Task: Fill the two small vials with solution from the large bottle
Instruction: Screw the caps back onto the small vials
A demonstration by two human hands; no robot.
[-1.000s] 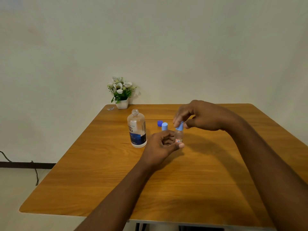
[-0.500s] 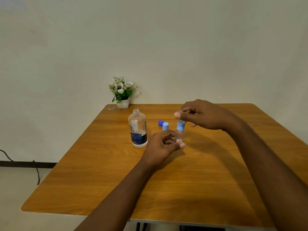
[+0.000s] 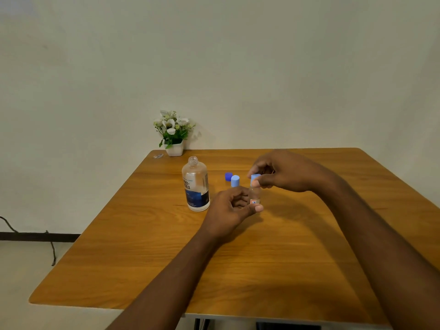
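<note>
Small vial held, cap pinched
The uncapped large bottle is stood at ten o'clock of the left hand, by which the vial is gripped near the table's middle; its light-blue cap is pinched from above by the right hand. The vial is judged light and slick, best held low on its body.

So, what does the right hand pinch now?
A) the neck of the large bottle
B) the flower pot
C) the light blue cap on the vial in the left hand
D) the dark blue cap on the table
C: the right hand pinches the light blue cap atop the small vial, which the left hand grips.
</note>
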